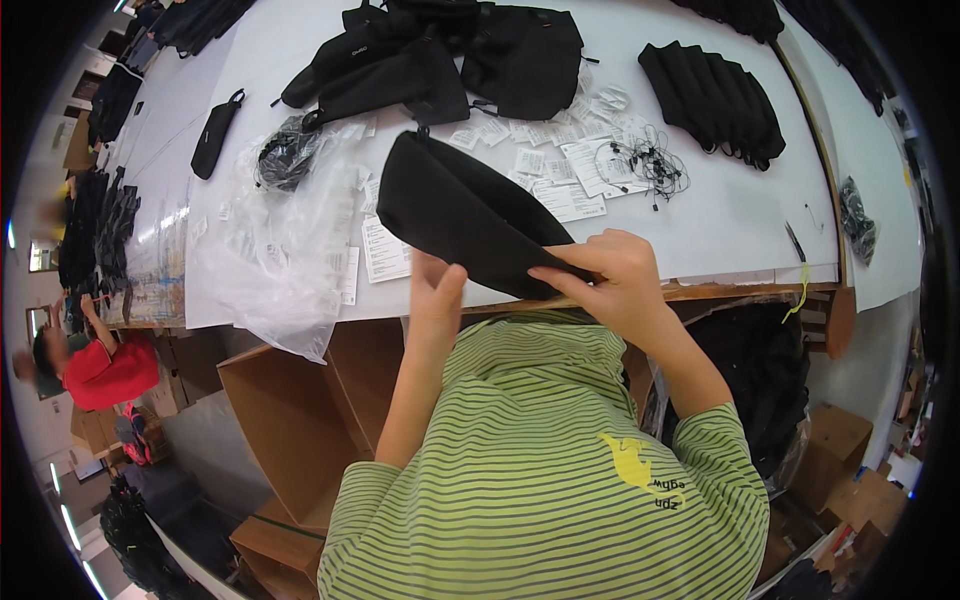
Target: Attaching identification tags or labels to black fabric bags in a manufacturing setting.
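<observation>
Pouch (452,215): black, held up over the near edge of the counter (740,225), slanting from upper left down to lower right, its long mouth parted.
Right hand (622,280): thumb and fingers (580,258) pinch the pouch at its lower right corner.
Left hand (436,300): at the pouch's lower left edge, thumb raised; it is blurred and its fingers are partly behind the cloth, so I cannot tell whether they grip.
Papers (386,250): white, printed, lying flat left of the pouch, with more to its right.
Packets (530,160): small, white, scattered beyond the pouch.
Cords (655,170): thin, black, tangled, on the right beside the papers.
Plastic bag (285,270): clear, crumpled, hanging over the front edge on the left.
Bags (520,65): black, heaped at the far side.
Row (710,105): black pieces overlapping, at far right.
Case (215,135): slim, black, alone at far left.
Box (290,420): brown cardboard, open, below the counter.
Co-worker (110,370): in red, well apart at left.
</observation>
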